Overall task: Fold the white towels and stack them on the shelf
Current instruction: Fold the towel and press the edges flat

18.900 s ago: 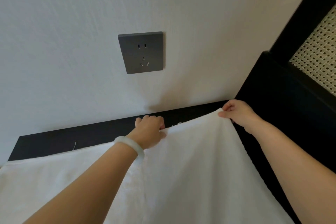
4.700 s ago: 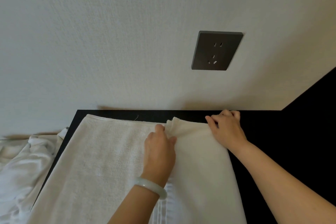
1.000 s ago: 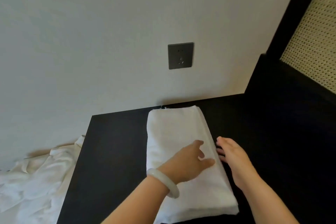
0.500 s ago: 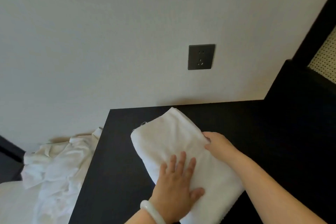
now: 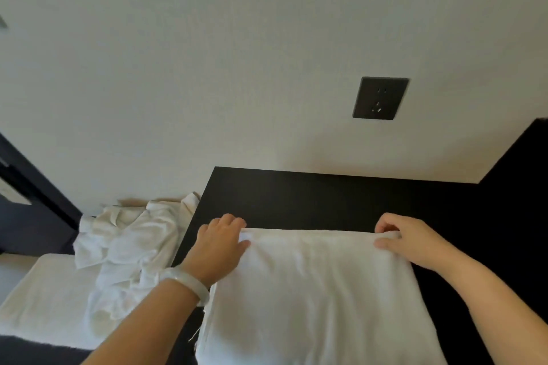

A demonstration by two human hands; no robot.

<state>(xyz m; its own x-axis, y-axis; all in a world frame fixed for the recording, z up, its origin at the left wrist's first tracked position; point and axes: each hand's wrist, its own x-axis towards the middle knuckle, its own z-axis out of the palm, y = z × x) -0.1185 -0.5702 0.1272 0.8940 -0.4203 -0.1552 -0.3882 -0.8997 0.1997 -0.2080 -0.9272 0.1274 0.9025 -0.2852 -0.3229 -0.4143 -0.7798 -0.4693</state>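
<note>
Head view, only one: folded white towel [image 5: 314,290] lies on the black top [image 5: 326,198], long side across, its far edge well short of the top's back edge and its near part running out of the bottom of the picture. Left hand [image 5: 218,246] is at the towel's far-left corner, close to the top's left edge, fingers curled over the far edge, thumb pressed on the cloth, so it's clamped on that corner. Right hand [image 5: 412,241] does the same at the far-right corner, fingers curled round the edge with the thumb on top. White bracelet [image 5: 186,281] on the left wrist. Crumpled pile of white towels [image 5: 127,249] sits off the top's left edge, lower down, not folded yet. Dark socket [image 5: 380,98] on the wall above the back edge. Looks like a grip for one more fold or a lift; can't tell which. Risks: can't see whether either pinch catches all layers. If only the upper ones, the stack shears and the fold opens on the lift. Uneven pull between the hands skews the edges. Left corner is near the top's left edge, so a sideways drag could tip it off onto the pile.
</note>
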